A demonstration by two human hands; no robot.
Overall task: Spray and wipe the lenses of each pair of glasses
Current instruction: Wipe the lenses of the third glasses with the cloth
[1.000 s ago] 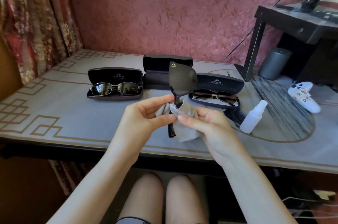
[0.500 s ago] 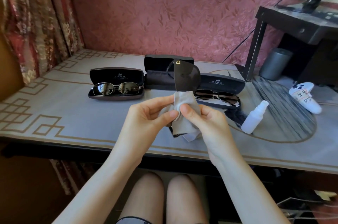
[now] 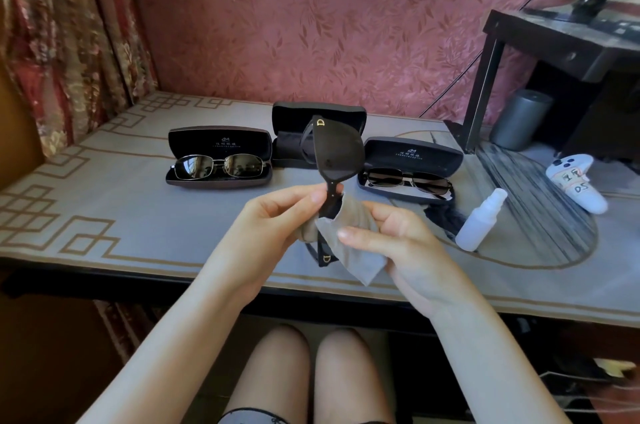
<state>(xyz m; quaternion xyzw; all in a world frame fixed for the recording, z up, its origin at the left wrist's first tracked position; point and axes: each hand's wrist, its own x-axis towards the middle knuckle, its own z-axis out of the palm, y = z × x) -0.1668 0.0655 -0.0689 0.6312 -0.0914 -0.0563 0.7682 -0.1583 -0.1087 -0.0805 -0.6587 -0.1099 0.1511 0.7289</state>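
Observation:
Black sunglasses (image 3: 337, 152) with gold hinge marks stand on end above the table's front edge. My left hand (image 3: 273, 226) pinches them at the bridge. My right hand (image 3: 391, 233) holds a grey cloth (image 3: 349, 243) wrapped over the lower lens, which is hidden. Metal-framed sunglasses (image 3: 220, 165) lie in an open case at the left. A second metal-framed pair (image 3: 408, 179) lies in an open case at the right. A white spray bottle (image 3: 479, 221) stands right of my right hand.
An open black case (image 3: 349, 112) sits behind the held glasses. A dark pouch (image 3: 443, 216) lies by the bottle. A white controller (image 3: 575, 183), a grey cylinder (image 3: 521, 119) and a black stand's leg (image 3: 481, 91) occupy the right. Patterned curtains (image 3: 69, 25) hang at the left.
The cloth has slid down off the upper lens, which now shows fully. My right hand has moved down and to the right with the cloth. My left hand still holds the bridge.

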